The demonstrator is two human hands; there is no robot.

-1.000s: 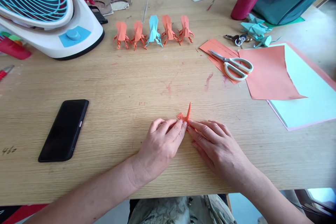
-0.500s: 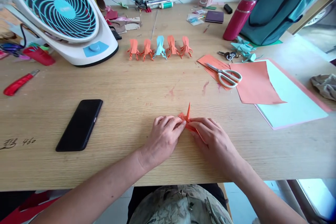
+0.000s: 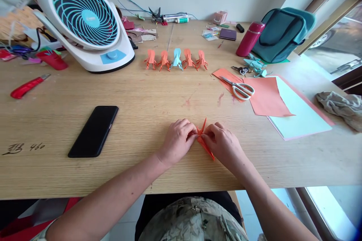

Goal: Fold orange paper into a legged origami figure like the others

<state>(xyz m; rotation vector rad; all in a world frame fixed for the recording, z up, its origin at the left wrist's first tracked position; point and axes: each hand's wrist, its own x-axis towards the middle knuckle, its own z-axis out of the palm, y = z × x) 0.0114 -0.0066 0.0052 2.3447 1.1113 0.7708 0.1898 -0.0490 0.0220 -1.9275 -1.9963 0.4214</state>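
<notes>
A folded orange paper figure [image 3: 207, 147] lies between my hands near the table's front edge, with one narrow point sticking up away from me and a longer one slanting toward me. My left hand [image 3: 178, 139] pinches its left side between thumb and fingers. On the right side, my right hand [image 3: 224, 143] pinches it too, fingers curled. The fingertips hide the middle of the folds. Farther back stands a row of several folded paper figures, orange ones [image 3: 187, 57] with a light blue one [image 3: 177, 58] among them.
White-handled scissors [image 3: 241, 89] rest on orange paper [image 3: 267, 96], over pale sheets [image 3: 299, 126]. A black phone [image 3: 94, 131] and a red utility knife [image 3: 28, 86] lie left, below a fan [image 3: 87, 22]. A red bottle [image 3: 250, 39] and teal bag [image 3: 283, 35] stand back right.
My hands have gone from lying flatter over the orange figure to pinching it with raised knuckles. More of its near point now shows. The camera view has tilted up.
</notes>
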